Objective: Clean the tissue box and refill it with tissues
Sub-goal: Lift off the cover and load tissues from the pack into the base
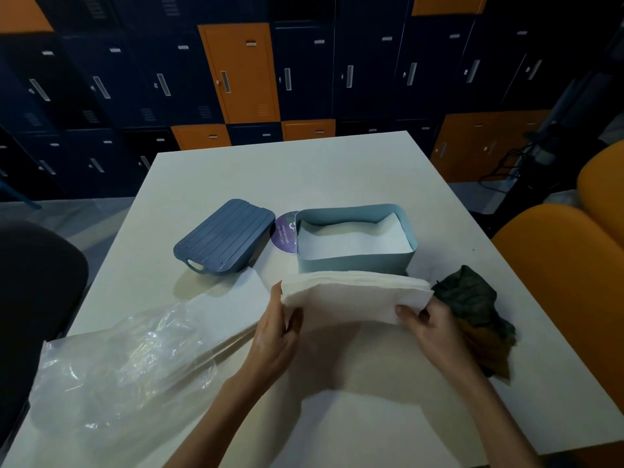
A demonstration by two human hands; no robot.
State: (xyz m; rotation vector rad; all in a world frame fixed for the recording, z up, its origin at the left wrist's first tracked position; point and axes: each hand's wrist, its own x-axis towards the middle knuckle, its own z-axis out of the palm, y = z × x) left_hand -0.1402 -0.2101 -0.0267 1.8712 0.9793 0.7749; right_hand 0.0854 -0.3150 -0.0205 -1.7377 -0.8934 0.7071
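The box (pixel 354 263) is pale blue with rounded corners. It stands upright and open on the table (pixel 337 170), with white tissues (pixel 351 239) lying inside below its rim. Its dark blue ribbed lid (pixel 224 236) lies off, just left of the box, tilted, with a loop handle at its near corner. A thick cream stack (pixel 351 297) of tissues is held just in front of the box, its ends pinched by the left grip (pixel 277 332) and right grip (pixel 435 329). A crumpled dark green cloth (pixel 472 305) lies right of the stack.
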